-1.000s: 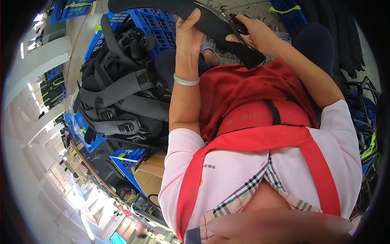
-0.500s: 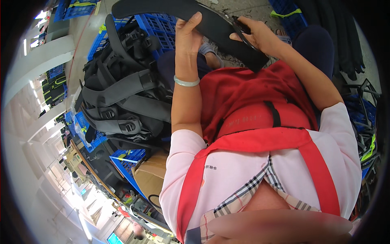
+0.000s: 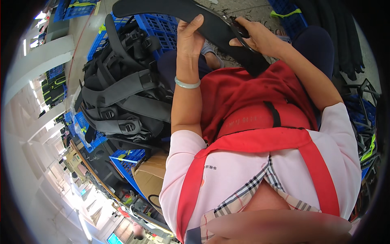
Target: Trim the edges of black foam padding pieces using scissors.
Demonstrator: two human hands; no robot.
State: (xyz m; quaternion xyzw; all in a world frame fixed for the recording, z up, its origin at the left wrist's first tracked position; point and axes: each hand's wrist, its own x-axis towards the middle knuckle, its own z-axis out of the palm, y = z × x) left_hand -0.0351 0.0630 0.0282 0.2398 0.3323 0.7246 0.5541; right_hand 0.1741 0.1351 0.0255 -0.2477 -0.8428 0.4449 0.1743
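A long, curved black padded strap (image 3: 219, 34) stretches across the top of the view, its lower end near the red apron (image 3: 252, 89) on my lap. My left hand (image 3: 190, 38) is closed on its middle, thumb on top and the other fingers hidden beneath. In my right hand (image 3: 260, 37) are black-handled scissors (image 3: 242, 34), with finger and thumb at the handle loops. The scissors lie along the far edge of the strap. Their blades are thin and hard to make out there.
At left, grey-black padded shoulder straps (image 3: 118, 93) with buckles lie piled over blue plastic crates (image 3: 156, 28). A cardboard box (image 3: 150, 175) stands below them. Long black pieces (image 3: 341, 36) hang at the upper right. Dark scraps litter the floor (image 3: 256, 10).
The strap's lower end has swung slightly, and the right hand with the scissors has shifted a little along the edge. The left hand keeps its hold, moving only slightly.
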